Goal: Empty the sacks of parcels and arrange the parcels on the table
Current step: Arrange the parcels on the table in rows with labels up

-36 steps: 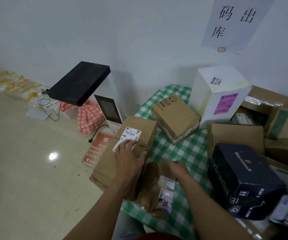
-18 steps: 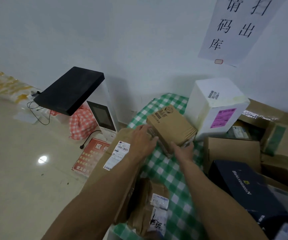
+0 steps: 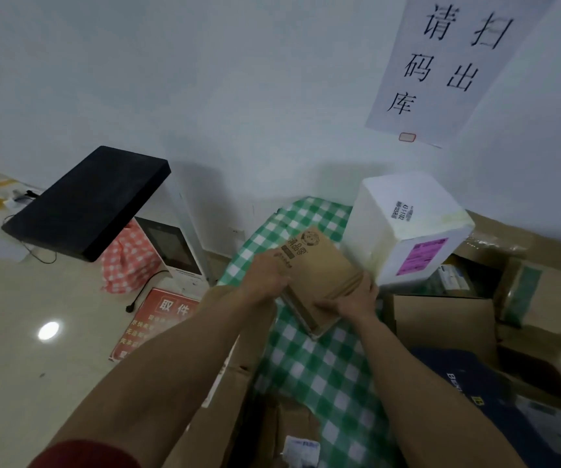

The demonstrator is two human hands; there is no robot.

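Head view: your left grip (image 3: 265, 278) and right grip (image 3: 356, 300) each clasp opposite edge of brown parcel (image 3: 323, 270), tilted over checked surface (image 3: 306, 366), just this side of white foam box (image 3: 407, 228). Lifted or resting: cannot tell. Risk: shove toward foam box and you knock it askew; slack hold lets tilted parcel slide off.

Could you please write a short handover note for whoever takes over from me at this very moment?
Left hand: grips the left edge of the printed brown box.
Right hand: grips its near right corner.
Things: that box is over the green checked table, close beside the white foam box; brown parcels and a dark blue box lie piled on the right.
Done: many parcels are out on the table.
Left: set this box down, tidy the pile; no sack is in view.
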